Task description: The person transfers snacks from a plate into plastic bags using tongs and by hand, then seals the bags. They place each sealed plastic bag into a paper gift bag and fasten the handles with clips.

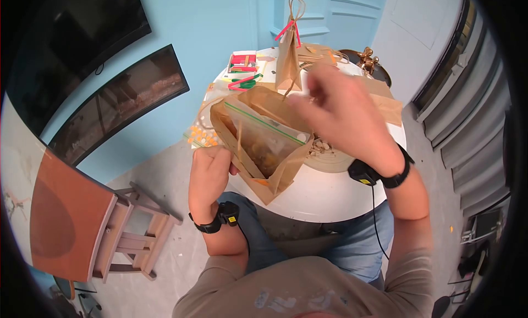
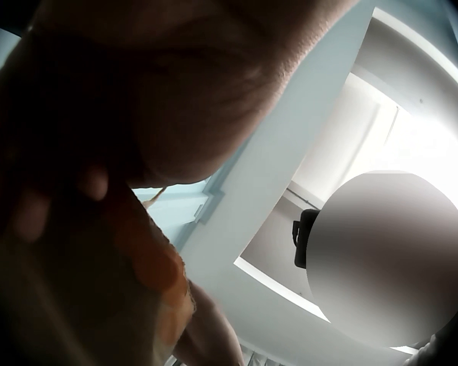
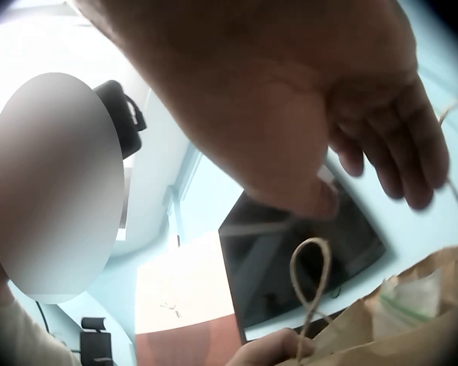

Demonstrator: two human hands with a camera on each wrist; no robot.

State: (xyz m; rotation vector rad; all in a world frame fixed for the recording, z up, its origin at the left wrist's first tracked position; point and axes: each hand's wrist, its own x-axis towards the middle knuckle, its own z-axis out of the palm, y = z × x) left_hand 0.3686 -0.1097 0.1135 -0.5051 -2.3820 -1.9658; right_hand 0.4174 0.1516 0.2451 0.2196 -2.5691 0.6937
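In the head view my left hand point(image 1: 212, 172) grips the near left edge of a brown paper bag point(image 1: 275, 178) held up over the table's front. A clear zip bag point(image 1: 264, 136) with a green seal strip and brownish contents stands inside it. My right hand point(image 1: 341, 114) hovers, blurred, over the bag's far right side. The right wrist view shows that right hand point(image 3: 328, 130) with fingers spread and relaxed, holding nothing. Below it a twine loop point(image 3: 309, 282) rises from the bag's rim by my left hand point(image 3: 267, 351). The left wrist view shows only a dark close-up of my left hand point(image 2: 99, 114).
The round white table point(image 1: 330, 194) carries a second upright paper bag point(image 1: 289, 59) with pink ribbon, flat paper bags point(image 1: 385, 106), pink and green scissors point(image 1: 245, 83), orange pieces point(image 1: 201, 136) and a plate point(image 1: 330, 156). A wooden stool point(image 1: 137, 235) stands at the left.
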